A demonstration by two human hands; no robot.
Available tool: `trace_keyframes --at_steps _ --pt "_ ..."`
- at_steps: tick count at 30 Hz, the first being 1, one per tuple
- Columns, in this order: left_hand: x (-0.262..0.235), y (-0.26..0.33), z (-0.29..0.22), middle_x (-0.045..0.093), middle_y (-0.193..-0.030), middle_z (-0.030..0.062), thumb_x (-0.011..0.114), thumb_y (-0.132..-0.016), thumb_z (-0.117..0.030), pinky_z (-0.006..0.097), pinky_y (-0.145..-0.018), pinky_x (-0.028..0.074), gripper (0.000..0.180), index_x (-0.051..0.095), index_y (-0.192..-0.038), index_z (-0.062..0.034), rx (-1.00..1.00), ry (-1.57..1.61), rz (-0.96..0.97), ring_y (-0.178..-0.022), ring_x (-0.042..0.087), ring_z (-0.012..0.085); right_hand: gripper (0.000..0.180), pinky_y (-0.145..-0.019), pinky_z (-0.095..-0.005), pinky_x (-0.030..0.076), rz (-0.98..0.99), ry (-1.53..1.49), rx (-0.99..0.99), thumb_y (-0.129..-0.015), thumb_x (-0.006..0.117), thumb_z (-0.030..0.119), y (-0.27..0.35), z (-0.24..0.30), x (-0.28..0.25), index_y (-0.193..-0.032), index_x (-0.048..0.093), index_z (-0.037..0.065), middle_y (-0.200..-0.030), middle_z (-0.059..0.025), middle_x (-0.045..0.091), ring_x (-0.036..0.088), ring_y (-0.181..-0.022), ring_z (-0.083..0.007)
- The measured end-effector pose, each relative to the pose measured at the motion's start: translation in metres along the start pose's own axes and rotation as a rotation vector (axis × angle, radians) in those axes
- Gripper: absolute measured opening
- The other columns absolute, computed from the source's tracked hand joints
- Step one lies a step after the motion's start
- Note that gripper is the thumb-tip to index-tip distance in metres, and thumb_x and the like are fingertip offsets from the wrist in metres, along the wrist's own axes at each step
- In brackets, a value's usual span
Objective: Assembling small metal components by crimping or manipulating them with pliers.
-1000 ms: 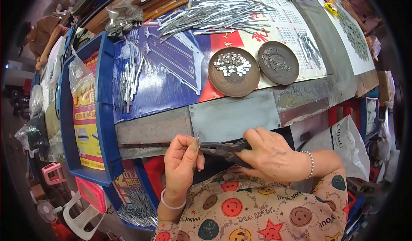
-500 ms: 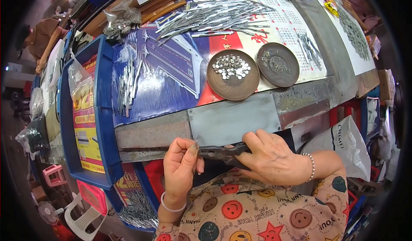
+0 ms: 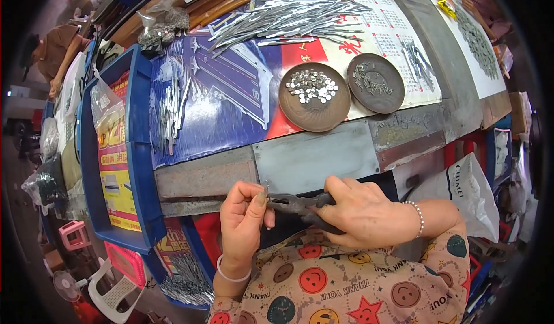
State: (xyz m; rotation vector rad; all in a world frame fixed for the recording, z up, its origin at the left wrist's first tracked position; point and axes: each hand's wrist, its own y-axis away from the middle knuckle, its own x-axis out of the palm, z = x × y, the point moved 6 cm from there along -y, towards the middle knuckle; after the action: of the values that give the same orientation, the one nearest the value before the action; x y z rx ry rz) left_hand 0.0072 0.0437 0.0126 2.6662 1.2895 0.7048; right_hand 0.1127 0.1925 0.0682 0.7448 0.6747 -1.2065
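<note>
Little changed over the last second: right hand (image 3: 360, 211) still clenched around the handles of dark pliers (image 3: 300, 204), only drawn a shade closer to the body, nose still aimed left. Left hand (image 3: 245, 220) still pinched, thumb and fingertips closed on a small metal piece (image 3: 266, 186) held right at the plier tips, hardly shifted. Judged from that, same step still in hand, the small piece being worked at the tool's nose just over the near edge of the table (image 3: 314, 159). Beyond the hands, a grey metal plate along that edge, then two round brown dishes: the left dish (image 3: 314, 96) full of small shiny bits, the right dish (image 3: 375, 83) holding a few thin wiry bits. Farther back, a heap of long silvery metal strips (image 3: 288, 18) on printed red-and-white paper, more strips on blue sheeting. At the left, a blue plastic crate (image 3: 124, 151). Below, a pink stool (image 3: 72, 234) and a white plastic chair (image 3: 118, 289) on the floor. Crowded workshop, another person (image 3: 55, 49) bent over at upper left.
</note>
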Motion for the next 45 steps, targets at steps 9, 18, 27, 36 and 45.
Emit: trace_keyframes --at_steps 9,18,27,36,45 --pt "-0.006 0.011 0.001 0.059 -0.088 0.0062 0.054 -0.099 -0.009 0.022 -0.051 0.041 0.009 0.054 -0.098 -0.0007 -0.054 0.310 0.057 -0.056 0.051 0.0105 0.043 -0.069 -0.0324 0.045 0.469 -1.002 -0.013 -0.086 0.068 0.030 0.002 -0.004 0.019 -0.120 0.064 0.005 -0.089 -0.0094 0.048 0.055 -0.078 -0.0225" --pt "-0.052 0.049 0.022 0.057 -0.090 0.0078 0.060 -0.097 -0.020 0.020 -0.045 0.032 0.024 0.057 -0.109 0.0001 -0.181 0.780 0.174 -0.051 0.043 0.0049 0.025 -0.068 -0.0402 0.049 0.190 -0.480 0.091 -0.079 0.068 0.017 0.005 0.002 0.030 -0.095 0.063 -0.002 -0.103 -0.0194 0.051 0.059 -0.074 -0.0369" --pt "-0.186 0.138 0.027 0.062 -0.087 0.0052 0.056 -0.098 -0.013 0.022 -0.051 0.042 0.012 0.059 -0.104 -0.0031 0.098 0.211 -0.584 -0.059 0.057 0.0113 0.025 -0.061 -0.0384 0.049 0.191 -0.374 -0.013 -0.073 0.074 0.017 -0.009 0.023 0.044 -0.081 0.063 -0.003 -0.100 -0.0191 0.055 0.058 -0.069 -0.0355" --pt "-0.405 0.268 0.026 0.072 -0.081 0.0106 0.073 -0.080 -0.011 0.030 -0.070 0.053 0.016 0.069 -0.091 -0.0002 -0.190 -1.123 -1.159 -0.073 0.069 0.0180 0.024 -0.074 -0.0421 0.049 0.230 -0.315 -0.061 -0.076 0.070 0.014 -0.027 0.044 0.053 -0.090 0.062 -0.003 -0.111 -0.0218 0.053 0.059 -0.088 -0.0393" --pt "-0.397 0.253 0.022 0.071 -0.085 0.0179 0.071 -0.079 -0.011 0.039 -0.074 0.053 0.016 0.071 -0.092 -0.0016 -0.319 -1.485 -1.033 -0.082 0.070 0.0317 0.024 -0.073 -0.0416 0.050 0.211 -0.354 -0.009 -0.077 0.070 0.016 -0.017 0.030 0.055 -0.086 0.060 -0.004 -0.113 -0.0219 0.055 0.059 -0.087 -0.0393"
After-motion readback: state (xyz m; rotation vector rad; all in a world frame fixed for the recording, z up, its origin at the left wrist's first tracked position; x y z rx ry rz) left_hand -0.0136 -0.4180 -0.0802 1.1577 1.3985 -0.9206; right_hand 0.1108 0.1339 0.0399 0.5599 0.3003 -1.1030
